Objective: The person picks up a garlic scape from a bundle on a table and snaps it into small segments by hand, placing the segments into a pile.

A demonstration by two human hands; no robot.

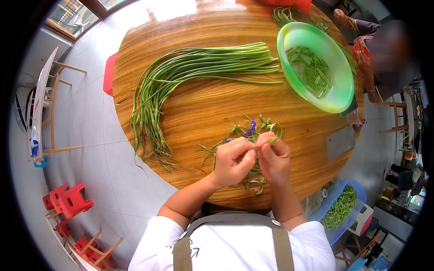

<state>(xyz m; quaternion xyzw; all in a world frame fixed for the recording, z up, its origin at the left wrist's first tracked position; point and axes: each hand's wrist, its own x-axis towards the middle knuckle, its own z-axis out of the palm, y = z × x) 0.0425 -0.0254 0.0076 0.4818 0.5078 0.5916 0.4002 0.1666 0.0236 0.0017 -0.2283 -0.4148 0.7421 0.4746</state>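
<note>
Above the near part of the round wooden table, my left hand (pixel 234 162) and my right hand (pixel 276 159) meet, fingertips pinched on a short green garlic scape piece (pixel 273 140). One end of it sticks out past my right fingers. Beneath and behind my hands lie scape trimmings (pixel 256 187) and a purple strip (pixel 251 128), partly hidden by them. A long bunch of garlic scapes (pixel 203 62) curves across the table, cut ends to the right and thin tips hanging near the left edge. Beside those cut ends stands a green-and-white plastic basin (pixel 339 73) holding cut scape pieces (pixel 310 69).
Across the table at upper right, another person (pixel 368 64) holds a thin stem near more scapes (pixel 283 16). A grey flat plate (pixel 340 143) and a clear cup (pixel 354 117) lie by the right edge. Below is a blue basket (pixel 360 193) of green pieces. Red stools (pixel 73 200) stand left.
</note>
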